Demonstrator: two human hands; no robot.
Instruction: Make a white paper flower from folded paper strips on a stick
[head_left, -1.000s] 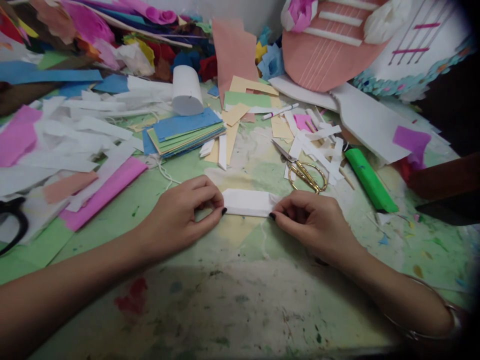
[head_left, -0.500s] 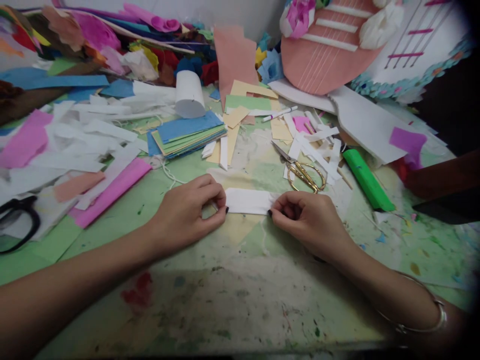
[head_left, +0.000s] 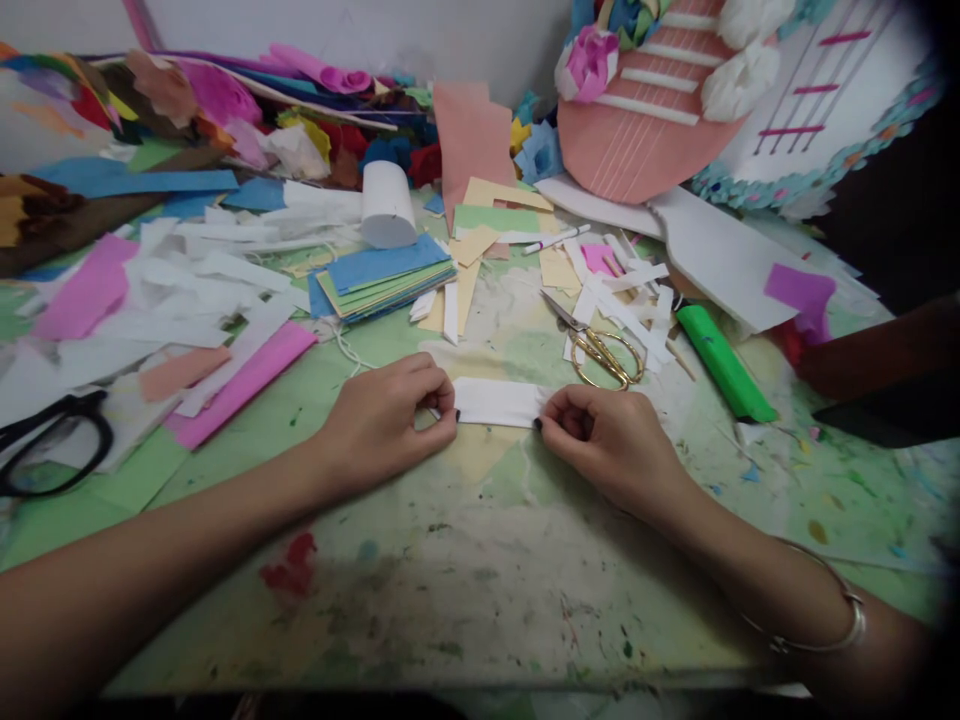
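Between my two hands a white paper strip point(head_left: 498, 402) is stretched sideways, low over the table point(head_left: 450, 560). My left hand point(head_left: 397, 412) pinches its left end between thumb and fingers. At the other end, my right hand point(head_left: 611, 435) has its thumb and curled fingers closed on the strip. Gold-handled scissors point(head_left: 596, 345) lie just beyond my right hand, their blades pointing away to the left. Past my left hand sits a stack of blue, green and yellow paper pieces point(head_left: 386, 272).
White paper strips point(head_left: 187, 275) and a pink crepe roll point(head_left: 247, 385) cover the left side, with black-handled scissors point(head_left: 56, 445). A white cylinder point(head_left: 388, 205) stands behind. To the right lie a green roll point(head_left: 724, 362) and white foam board point(head_left: 720, 250); a paper guitar shape point(head_left: 637, 140) leans behind.
The camera view has shifted slightly, so the background sits lower and the black-handled scissors show more. Both hands keep their pinch on the paper strip, nearly unmoved.
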